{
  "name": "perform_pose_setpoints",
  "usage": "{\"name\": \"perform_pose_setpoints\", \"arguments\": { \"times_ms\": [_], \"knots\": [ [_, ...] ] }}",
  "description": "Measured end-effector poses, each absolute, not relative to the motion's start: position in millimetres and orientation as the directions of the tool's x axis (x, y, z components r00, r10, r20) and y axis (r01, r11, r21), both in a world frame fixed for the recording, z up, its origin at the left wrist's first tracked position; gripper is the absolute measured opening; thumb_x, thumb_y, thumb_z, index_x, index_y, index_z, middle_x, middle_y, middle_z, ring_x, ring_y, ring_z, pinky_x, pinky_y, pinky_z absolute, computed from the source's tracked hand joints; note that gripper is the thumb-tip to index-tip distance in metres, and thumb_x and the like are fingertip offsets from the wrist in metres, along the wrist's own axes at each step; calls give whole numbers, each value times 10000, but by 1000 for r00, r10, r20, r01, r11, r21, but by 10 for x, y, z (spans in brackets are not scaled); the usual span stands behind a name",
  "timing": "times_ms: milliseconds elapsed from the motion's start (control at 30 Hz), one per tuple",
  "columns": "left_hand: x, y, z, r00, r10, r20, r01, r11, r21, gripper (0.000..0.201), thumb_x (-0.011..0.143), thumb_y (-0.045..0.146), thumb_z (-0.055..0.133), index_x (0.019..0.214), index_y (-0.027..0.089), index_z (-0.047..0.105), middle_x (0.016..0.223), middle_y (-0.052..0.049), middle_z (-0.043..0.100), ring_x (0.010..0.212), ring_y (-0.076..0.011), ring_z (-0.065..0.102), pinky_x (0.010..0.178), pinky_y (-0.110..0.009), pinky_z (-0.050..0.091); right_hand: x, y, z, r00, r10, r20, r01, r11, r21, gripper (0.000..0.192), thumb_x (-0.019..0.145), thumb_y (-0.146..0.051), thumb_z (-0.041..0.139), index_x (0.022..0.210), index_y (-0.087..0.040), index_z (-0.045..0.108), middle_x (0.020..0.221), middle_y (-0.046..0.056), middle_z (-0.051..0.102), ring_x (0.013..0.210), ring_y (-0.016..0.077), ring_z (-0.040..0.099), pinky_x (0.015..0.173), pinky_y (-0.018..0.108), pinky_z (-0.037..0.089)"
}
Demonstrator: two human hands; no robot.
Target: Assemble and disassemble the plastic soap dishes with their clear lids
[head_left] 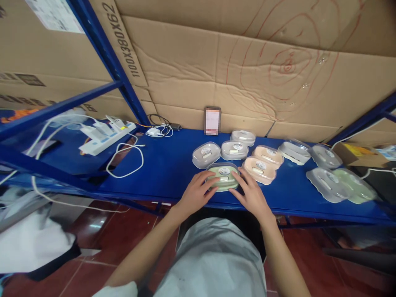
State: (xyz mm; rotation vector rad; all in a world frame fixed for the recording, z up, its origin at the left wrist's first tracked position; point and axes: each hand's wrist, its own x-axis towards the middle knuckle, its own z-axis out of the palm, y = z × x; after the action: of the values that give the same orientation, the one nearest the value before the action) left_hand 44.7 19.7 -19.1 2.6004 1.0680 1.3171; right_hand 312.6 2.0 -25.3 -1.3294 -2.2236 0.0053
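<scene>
So from the head cam: both hands are on a green plastic box (223,182) with a clear lid and a round sticker, sitting near the front edge of the blue table (167,165), dead centre in front of the person. The left hand (198,190) has the left end, fingers over the lid and thumb down at the near edge. The right hand (252,194) does pretty much the same on the other end, so the box is held between the two.

Just beyond it there's a loose bunch of grey boxes, the closest being the left grey box (206,155). A front peach box (259,170) is right beside the right hand, with a rear peach box (268,156) tucked up behind it. Further right are some more, including a front grey box (327,185) and a second green box (355,186) that overlap from this angle.

A phone (212,121) with a blurred-out screen leans on the cardboard (182,62) at the back. Off to the left you've got a white cable (142,159) and a white power strip (105,139).
</scene>
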Motion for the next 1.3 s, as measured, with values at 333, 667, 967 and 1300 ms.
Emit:
{"name": "perform_pose_setpoints", "arguments": {
  "times_ms": [333,667,967,1300],
  "knots": [
    [503,182,-230,490,499,714,566,-806,175,250,1049,212,684,1295,253,703,1228,-87,723,1154,-248,675,1000,-434,560,3157,10,-264,-361,784,505,734,573,-365,554,1086,-371,604,1623,-297,488,1665,123,519,1460,310,602,1187,510,554],
    [443,158,-285,421,588,691,612,-746,262,328,1051,303,689,1378,275,699,1180,-102,725,1086,-251,696,982,-443,593,3141,30,-249,-441,735,516,737,624,-259,577,1111,-247,518,1675,-336,433,1691,88,489,1503,289,559,1219,512,529],
    [257,662,108,505,649,570,707,-689,159,347,1120,439,512,1314,281,753,1180,-83,741,1107,-237,701,1008,-391,538,3141,28,-270,-422,747,514,756,603,-255,551,1106,-306,553,1652,-326,476,1668,99,519,1449,303,609,1175,527,560],
    [430,2468,557,331,853,403,921,-384,56,661,1098,417,518,1698,185,367,1352,-234,651,1263,-407,597,1070,-510,406,3134,26,-283,-378,780,498,790,553,-266,565,1103,-315,561,1658,-329,455,1686,91,496,1481,308,580,1194,539,548]
  ]
}}
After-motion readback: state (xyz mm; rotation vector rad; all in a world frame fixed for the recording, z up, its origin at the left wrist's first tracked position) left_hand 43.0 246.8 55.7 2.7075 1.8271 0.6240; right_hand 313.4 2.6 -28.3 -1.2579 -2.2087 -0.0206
